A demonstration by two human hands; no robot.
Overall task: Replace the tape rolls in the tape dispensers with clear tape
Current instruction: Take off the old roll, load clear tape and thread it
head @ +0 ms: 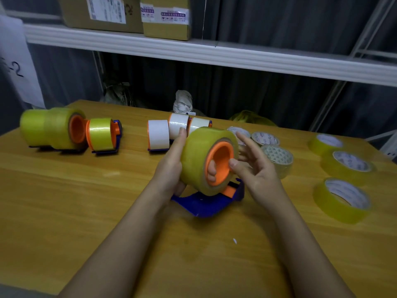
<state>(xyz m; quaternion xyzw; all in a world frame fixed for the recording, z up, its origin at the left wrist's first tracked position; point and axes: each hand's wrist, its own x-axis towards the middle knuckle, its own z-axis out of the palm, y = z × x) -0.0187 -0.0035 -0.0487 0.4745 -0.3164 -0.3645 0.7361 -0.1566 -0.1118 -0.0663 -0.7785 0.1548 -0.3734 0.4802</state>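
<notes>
I am watching the left hand (171, 160) gripping a yellowish tape roll (199, 160) on its orange hub (219, 162), fingers curling through the core, holding it just above the blue dispenser (206, 203) sitting on the tabletop (86, 201). The right hand (255, 168) is hovering beside the hub with fingers spread and relaxed, thumb touching the hub's rim. Loose rolls (341, 198) are lying flat to the right; loaded dispensers (103, 134) are standing farther back.

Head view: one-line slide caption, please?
Left hand grips a yellowish tape roll on a blue dispenser; right hand open beside it.
</notes>
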